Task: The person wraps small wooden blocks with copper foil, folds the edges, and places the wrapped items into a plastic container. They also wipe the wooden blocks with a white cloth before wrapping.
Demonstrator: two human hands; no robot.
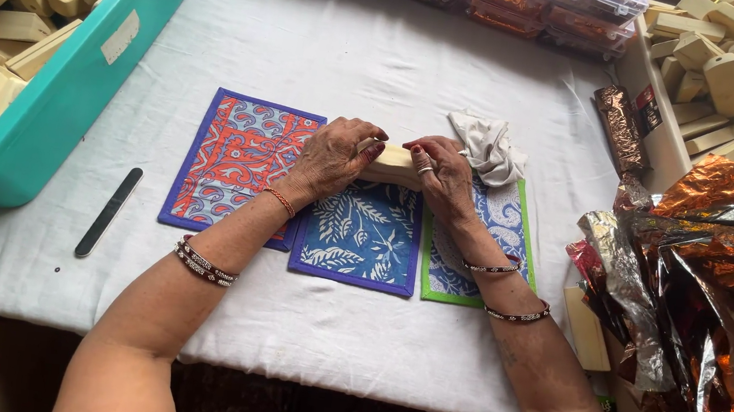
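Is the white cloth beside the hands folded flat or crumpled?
Crumpled: the white cloth sits bunched in uneven folds on the green-edged patterned mat, just beyond the right hand.

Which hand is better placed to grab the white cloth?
Right. The right hand lies beside the cloth, nearly touching it; the left hand sits beyond the soap bar both hold.

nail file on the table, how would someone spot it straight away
Start at the big teal bin of pale bars at the table's left edge. Just below its lower right corner, on the bare white cloth, lies the nail file, left of the orange-and-purple mat. It is the only slim, dark, round-ended strip there, lying on a slant away from both hands.
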